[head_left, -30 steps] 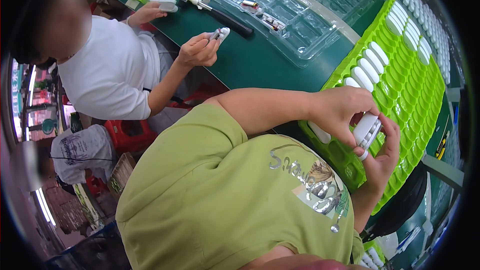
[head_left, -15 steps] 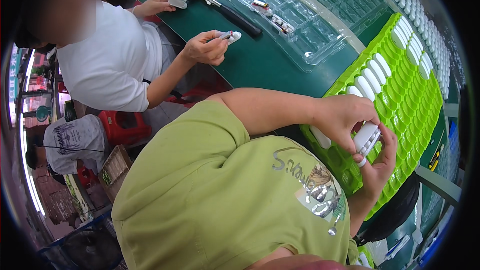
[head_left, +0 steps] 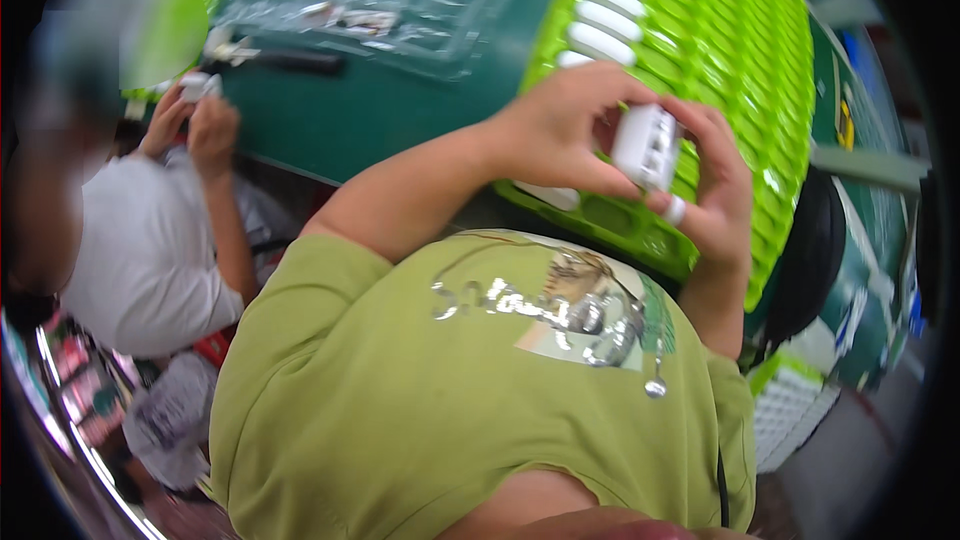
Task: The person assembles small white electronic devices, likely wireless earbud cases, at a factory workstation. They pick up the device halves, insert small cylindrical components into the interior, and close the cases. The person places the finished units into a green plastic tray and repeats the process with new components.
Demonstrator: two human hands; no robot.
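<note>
Between my two hands is a small white oblong plastic case (head_left: 638, 148), held above a lime-green tray of moulded hollows. A row of small rounded shapes with dark gaps runs along its right side; blur hides their detail. My left hand (head_left: 572, 130) grips the left side of the case, thumb low and fingers over the top. My right hand (head_left: 722, 180), with a white band on one finger, holds the right side between fingertips and thumb. The green tray (head_left: 745, 60) bears several white oval pieces (head_left: 605, 28) along its left part. Another white piece (head_left: 550, 196) lies at its near left corner.
Clear compartmented plastic trays (head_left: 440, 15) lie on the green table (head_left: 400, 110), with a black-handled tool (head_left: 295, 61) beside them. At the left, a co-worker's hands (head_left: 205, 120) hold a white piece. A yellow tool (head_left: 846, 125) and a black rounded object (head_left: 812, 250) are at the right.
My view has swung, so the tray appears higher and the co-worker lower left. The white case has turned more upright in my hands, both still on it. The co-worker's hands have come together.
</note>
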